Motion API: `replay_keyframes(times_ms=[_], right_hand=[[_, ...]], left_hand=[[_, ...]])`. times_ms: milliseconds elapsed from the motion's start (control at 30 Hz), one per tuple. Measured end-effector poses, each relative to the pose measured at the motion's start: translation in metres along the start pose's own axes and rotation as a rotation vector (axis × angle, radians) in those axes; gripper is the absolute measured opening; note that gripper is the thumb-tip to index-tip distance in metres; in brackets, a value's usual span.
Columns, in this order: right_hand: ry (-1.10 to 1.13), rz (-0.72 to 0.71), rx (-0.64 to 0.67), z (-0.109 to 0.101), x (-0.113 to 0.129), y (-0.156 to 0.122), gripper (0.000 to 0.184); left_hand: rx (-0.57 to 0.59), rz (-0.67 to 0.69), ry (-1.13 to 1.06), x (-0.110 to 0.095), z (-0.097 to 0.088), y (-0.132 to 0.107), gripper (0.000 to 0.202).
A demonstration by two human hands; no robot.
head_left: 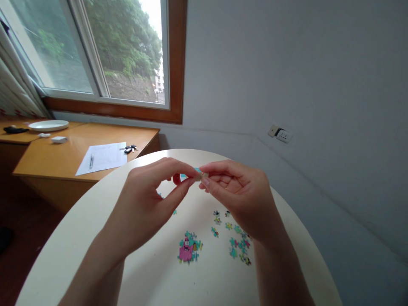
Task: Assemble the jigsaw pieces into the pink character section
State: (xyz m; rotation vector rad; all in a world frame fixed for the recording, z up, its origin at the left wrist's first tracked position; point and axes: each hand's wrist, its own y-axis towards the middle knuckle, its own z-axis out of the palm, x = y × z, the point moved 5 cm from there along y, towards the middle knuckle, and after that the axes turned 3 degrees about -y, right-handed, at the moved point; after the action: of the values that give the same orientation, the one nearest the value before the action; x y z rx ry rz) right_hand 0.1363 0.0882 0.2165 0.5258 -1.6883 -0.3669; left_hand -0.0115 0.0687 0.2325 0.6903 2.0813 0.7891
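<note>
Above the far part of the round white table, my left hand and my right hand meet fingertip to fingertip. Both are closed in a pinch on small jigsaw puzzle pieces, which show a pale edge and some teal; the fingers hide most of them, and I cannot tell if they are joined. Below the hands lies a partly joined puzzle section with a pink cartoon figure on teal. Several loose puzzle pieces are scattered near my right forearm, which partly covers them. A few more peek out beside my left hand.
A wooden desk stands at the back left, under a window. On it are a white plate, a small white box, a paper sheet with a pen, and keys. A wall socket is at right.
</note>
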Motion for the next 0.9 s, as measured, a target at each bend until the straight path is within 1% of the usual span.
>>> replay_keyframes(times_ms=[133,300,567,900], right_hand=[[-0.013,0.005,0.005,0.0003,0.0016,-0.0011,0.013],[-0.023,0.008,0.007,0.0010,0.0012,-0.0014,0.015],[-0.047,-0.007,-0.006,0.0001,0.0007,-0.0020,0.013],[-0.035,0.004,0.009,0.0004,0.0008,-0.0020,0.019]], left_hand=[[-0.013,-0.034,0.023,0.0003,-0.0003,0.0001,0.008],[0.007,-0.082,0.034,0.0039,0.0014,0.0004,0.006],[0.015,-0.090,0.030,0.0043,0.0018,0.0019,0.010],[0.000,-0.112,0.057,0.0067,0.0018,0.0009,0.011]])
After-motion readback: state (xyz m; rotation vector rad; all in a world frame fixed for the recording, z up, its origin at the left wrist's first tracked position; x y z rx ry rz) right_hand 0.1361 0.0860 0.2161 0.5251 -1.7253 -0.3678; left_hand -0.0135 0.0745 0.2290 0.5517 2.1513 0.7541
